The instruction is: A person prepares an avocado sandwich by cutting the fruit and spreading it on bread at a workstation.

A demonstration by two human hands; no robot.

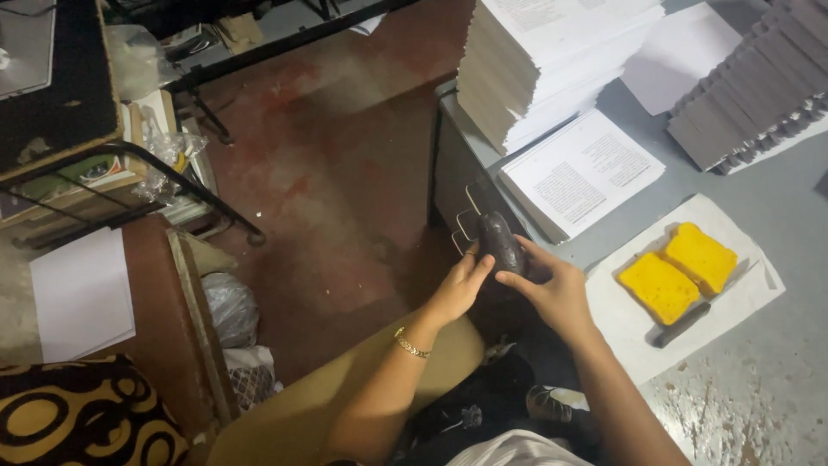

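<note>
Both of your hands close around one dark, oval object, held in the air just off the edge of the grey desk. Your left hand (the one with a gold bracelet on its wrist) grips its lower side with curled fingers, while your right hand pinches the other side. On the desk, to the right of your hands, two yellow sponges lie on a white sheet, beside a dark knife. Stacks of printed paper stand farther back.
</note>
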